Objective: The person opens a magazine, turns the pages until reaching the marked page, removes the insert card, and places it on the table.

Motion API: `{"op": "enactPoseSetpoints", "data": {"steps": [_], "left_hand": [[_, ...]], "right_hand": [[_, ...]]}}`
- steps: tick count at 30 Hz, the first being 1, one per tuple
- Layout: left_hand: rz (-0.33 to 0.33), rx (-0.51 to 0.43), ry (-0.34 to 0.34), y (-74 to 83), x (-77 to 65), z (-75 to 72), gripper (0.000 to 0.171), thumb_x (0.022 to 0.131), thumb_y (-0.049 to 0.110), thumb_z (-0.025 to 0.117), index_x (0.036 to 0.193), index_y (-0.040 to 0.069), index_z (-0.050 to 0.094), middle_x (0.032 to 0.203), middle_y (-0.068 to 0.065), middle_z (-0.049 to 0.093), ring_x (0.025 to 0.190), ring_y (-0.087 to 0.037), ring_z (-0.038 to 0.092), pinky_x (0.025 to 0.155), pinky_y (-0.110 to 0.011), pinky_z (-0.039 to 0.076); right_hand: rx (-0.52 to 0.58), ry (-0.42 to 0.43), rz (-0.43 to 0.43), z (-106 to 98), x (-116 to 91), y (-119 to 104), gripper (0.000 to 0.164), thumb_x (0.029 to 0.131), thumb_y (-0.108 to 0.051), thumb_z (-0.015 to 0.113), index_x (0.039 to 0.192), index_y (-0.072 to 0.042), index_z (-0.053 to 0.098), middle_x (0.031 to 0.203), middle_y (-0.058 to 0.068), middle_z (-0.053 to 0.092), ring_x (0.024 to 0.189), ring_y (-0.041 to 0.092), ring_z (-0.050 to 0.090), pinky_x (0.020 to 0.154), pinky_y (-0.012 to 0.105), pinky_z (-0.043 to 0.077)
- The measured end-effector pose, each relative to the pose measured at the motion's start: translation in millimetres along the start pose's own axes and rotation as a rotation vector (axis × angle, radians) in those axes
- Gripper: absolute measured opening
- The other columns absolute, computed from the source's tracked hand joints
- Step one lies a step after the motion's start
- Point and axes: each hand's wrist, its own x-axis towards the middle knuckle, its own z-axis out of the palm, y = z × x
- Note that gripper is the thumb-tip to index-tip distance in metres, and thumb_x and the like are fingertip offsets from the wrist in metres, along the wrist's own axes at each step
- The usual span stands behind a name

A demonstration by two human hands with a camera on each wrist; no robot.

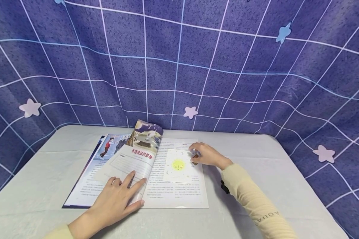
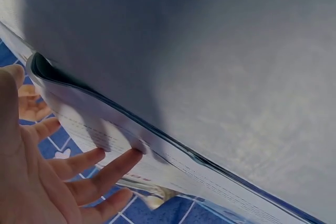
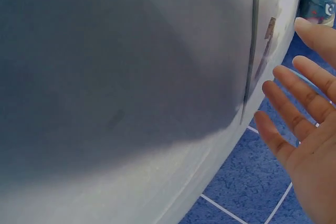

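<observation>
An open magazine (image 1: 185, 199) lies on the table, its left-hand pages curling up near the spine. My left hand (image 1: 115, 196) rests on those raised pages with its fingers spread; the left wrist view shows the fingertips (image 2: 137, 151) against the paper. On the right-hand page lies a white card (image 1: 175, 173) with a yellow smiling sun drawn on it. My right hand (image 1: 207, 155) is at the card's upper right edge, fingers loosely bent. In the right wrist view the right hand (image 3: 310, 124) has its fingers spread, and a small brown patch (image 3: 270, 28) shows on the page.
The magazine lies on a pale cloth-covered table (image 1: 257, 186). Behind it hangs a blue curtain (image 1: 227, 66) with a grid pattern and stars. A dark object (image 1: 224, 187) shows beneath the right sleeve (image 1: 251, 196) at the wrist.
</observation>
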Motion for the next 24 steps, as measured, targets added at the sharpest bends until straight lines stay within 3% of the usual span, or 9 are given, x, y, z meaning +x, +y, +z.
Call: {"op": "enactPoseSetpoints", "data": {"steps": [7,15,24], "left_hand": [[-0.018,0.026,-0.015,-2.1,0.7,-1.4,0.062,0.078,0.062,0.051,0.131,0.028,0.049,0.116,-0.018,0.059,0.069,-0.034,0.059,0.075,-0.046,0.042],[-0.018,0.065,-0.006,-4.3,0.6,-1.4,0.062,0.077,0.063,0.051,0.13,0.031,0.05,0.114,-0.017,0.06,0.067,-0.036,0.059,0.071,-0.046,0.042],[-0.01,0.029,0.022,-5.1,0.5,0.8,0.061,0.077,0.061,0.053,0.128,0.027,0.053,0.119,-0.018,0.056,0.079,-0.036,0.058,0.07,-0.047,0.043]], "right_hand": [[0.061,-0.035,0.019,2.6,0.9,-2.8,0.047,0.076,-0.02,0.072,0.117,-0.003,0.057,0.112,0.01,0.06,0.098,0.021,0.057,0.09,0.038,0.044],[0.029,-0.051,0.041,3.7,1.7,-4.5,0.05,0.077,-0.024,0.071,0.121,-0.005,0.055,0.116,0.008,0.059,0.102,0.022,0.052,0.091,0.038,0.042],[0.024,-0.062,0.039,5.5,2.2,-5.5,0.052,0.077,-0.027,0.072,0.121,-0.005,0.054,0.119,0.007,0.058,0.098,0.021,0.052,0.094,0.039,0.04]]}}
